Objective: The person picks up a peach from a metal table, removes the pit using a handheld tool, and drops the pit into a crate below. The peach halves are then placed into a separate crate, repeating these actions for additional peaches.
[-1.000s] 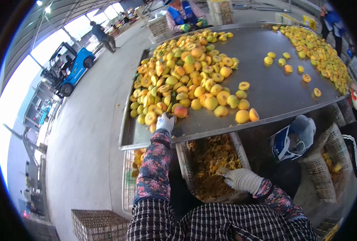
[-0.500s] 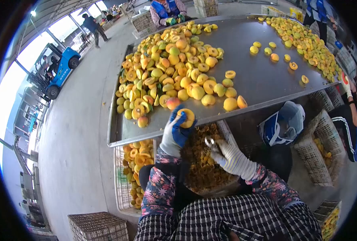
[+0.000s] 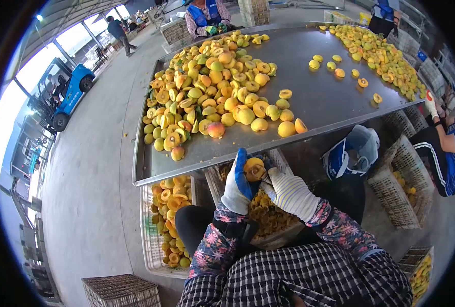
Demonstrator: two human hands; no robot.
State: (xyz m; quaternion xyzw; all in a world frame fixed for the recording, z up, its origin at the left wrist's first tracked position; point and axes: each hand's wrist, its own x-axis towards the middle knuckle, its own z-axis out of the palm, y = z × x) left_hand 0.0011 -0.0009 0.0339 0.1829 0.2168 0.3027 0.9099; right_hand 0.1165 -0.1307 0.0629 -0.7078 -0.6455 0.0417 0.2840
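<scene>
My left hand (image 3: 237, 185), in a blue and white glove, holds a yellow peach half (image 3: 253, 169) cut side up over a plastic crate of scraps (image 3: 284, 231). My right hand (image 3: 288, 192), in a white knit glove, presses against the fruit; a small tool it held a moment ago is hidden by the fingers now. Just beyond my hands a large pile of yellow peach halves (image 3: 212, 87) lies on a steel table (image 3: 325, 102).
A crate of cut halves (image 3: 168, 220) stands at lower left under the table edge. A blue and white bag (image 3: 353, 153) and wicker baskets (image 3: 399, 187) are at right. Other people work at the far end and right side. A blue forklift (image 3: 66, 92) is parked at left.
My left hand took a peach half from the pile and drew it back over the crate. My right hand rose from the crate to meet the fruit.
</scene>
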